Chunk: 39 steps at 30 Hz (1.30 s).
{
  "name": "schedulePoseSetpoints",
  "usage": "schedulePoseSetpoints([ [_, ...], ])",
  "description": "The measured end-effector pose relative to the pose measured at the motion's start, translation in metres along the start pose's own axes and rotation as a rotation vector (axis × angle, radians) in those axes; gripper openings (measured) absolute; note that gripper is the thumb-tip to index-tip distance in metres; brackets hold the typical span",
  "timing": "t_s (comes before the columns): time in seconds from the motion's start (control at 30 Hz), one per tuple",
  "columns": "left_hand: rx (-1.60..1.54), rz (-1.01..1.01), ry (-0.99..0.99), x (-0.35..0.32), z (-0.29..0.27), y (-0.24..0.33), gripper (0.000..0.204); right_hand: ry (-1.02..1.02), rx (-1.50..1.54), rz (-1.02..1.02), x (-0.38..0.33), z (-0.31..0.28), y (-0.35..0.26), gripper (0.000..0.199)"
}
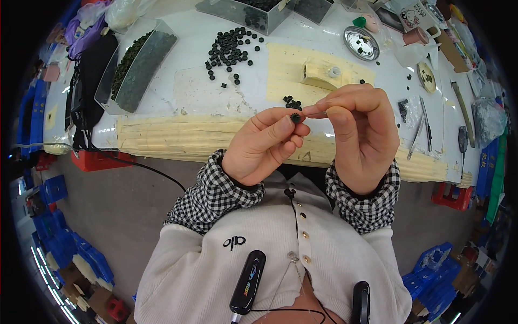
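Between the thumb and index finger of my left hand (264, 141) is a small dark, round, ridged part (295, 117), held above the table's near edge. My right hand (364, 132) comes in from the other side, its fingertips close to that part. The right thumb and fingers are bent together; anything between them is too small to make out. Just beyond my hands lies a little group of black round parts (292, 102). Farther off, a larger scatter of black round parts (229, 51) covers the table.
A clear bin (141, 65) of small dark green pieces stands at the left. A cream block (318, 74) rests on a yellow sheet (280, 59). At the right are a round metal dish (362, 43), tweezers (416, 137), a screwdriver (463, 146) and a pink cup (415, 36).
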State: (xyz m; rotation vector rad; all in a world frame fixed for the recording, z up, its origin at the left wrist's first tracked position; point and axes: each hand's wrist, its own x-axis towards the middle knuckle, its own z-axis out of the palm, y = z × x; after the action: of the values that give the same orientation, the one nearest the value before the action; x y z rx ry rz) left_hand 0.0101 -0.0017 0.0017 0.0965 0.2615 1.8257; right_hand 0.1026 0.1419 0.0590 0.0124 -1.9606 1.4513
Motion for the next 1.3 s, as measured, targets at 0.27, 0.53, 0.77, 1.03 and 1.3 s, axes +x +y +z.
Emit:
schedulePoseSetpoints([
  [0.27, 0.264, 0.188, 0.039, -0.001, 0.004, 0.001, 0.018, 0.276, 0.039, 0.003, 0.007, -0.009, 0.0, 0.011],
  [0.53, 0.529, 0.409, 0.156, -0.001, 0.011, 0.002, 0.018, 0.283, -0.691, -0.168, 0.025, -0.03, 0.036, 0.01],
  [0.77, 0.73, 0.514, 0.211, -0.002, 0.016, 0.001, 0.026, 0.103, -0.801, -0.12, 0.025, -0.032, 0.039, 0.011],
  [1.03, 0.988, 0.683, 0.225, -0.004, 0.02, -0.003, 0.023, 0.197, -0.798, -0.196, 0.021, -0.029, 0.034, 0.018],
  [1.3, 0.942, 0.66, 0.256, -0.005, 0.021, -0.003, 0.025, 0.045, -0.503, -0.069, -0.009, -0.005, 0.006, 0.017],
])
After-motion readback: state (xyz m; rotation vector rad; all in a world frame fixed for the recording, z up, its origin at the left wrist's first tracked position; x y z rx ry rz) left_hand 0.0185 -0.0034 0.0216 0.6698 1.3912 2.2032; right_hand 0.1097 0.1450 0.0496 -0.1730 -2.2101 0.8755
